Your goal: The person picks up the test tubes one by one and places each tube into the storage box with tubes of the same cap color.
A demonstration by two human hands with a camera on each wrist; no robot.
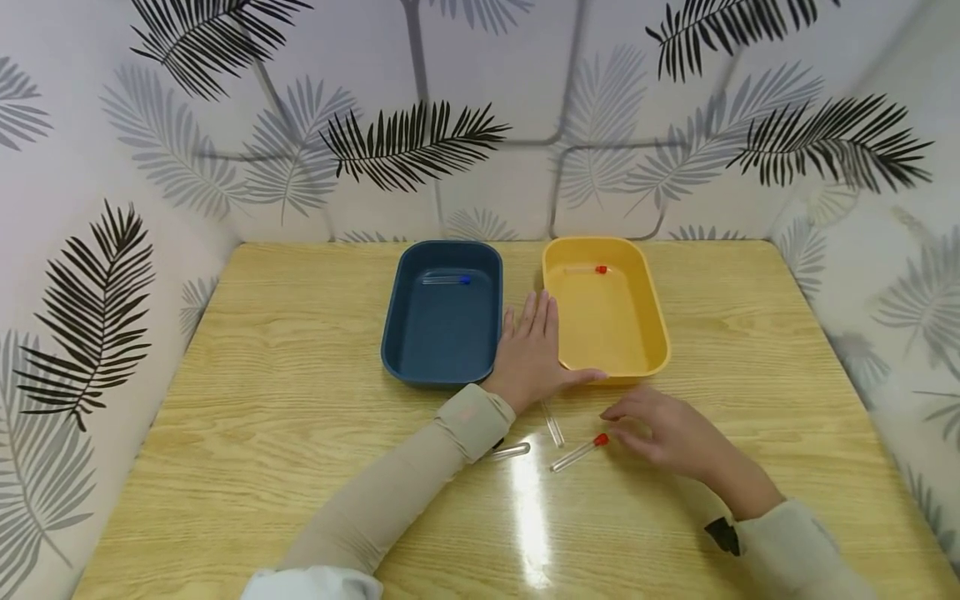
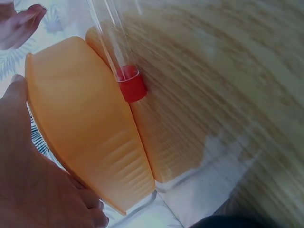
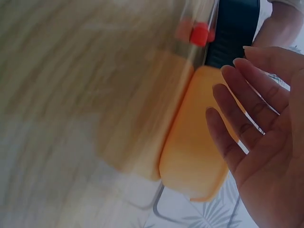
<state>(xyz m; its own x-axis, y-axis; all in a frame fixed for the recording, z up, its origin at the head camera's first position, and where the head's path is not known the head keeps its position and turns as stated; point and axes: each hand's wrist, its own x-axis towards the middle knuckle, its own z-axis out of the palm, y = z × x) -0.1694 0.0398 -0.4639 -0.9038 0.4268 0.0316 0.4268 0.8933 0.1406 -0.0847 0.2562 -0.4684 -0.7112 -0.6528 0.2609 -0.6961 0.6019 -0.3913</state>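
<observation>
My left hand [image 1: 528, 358] rests at the near left corner of the yellow bin [image 1: 656, 333], fingers straight along its side and thumb over the front rim. My right hand [image 1: 660, 429] hovers over the table in front of that bin, holding nothing, its fingers loosely bent. Beside its fingertips lies a red-capped test tube [image 1: 577, 454]. A second clear tube [image 1: 553, 425] runs up under my left hand, its upper end hidden in the head view. A third tube [image 1: 512, 452] is partly covered by my left sleeve. Inside the yellow bin is a red-capped tube [image 1: 600, 270].
To the left of the yellow bin stands a dark blue bin [image 1: 387, 342] with a blue-capped tube [image 1: 450, 280] in it. The wooden table [image 1: 262, 350] meets a leaf-patterned cloth [image 1: 487, 200] along its back and sides.
</observation>
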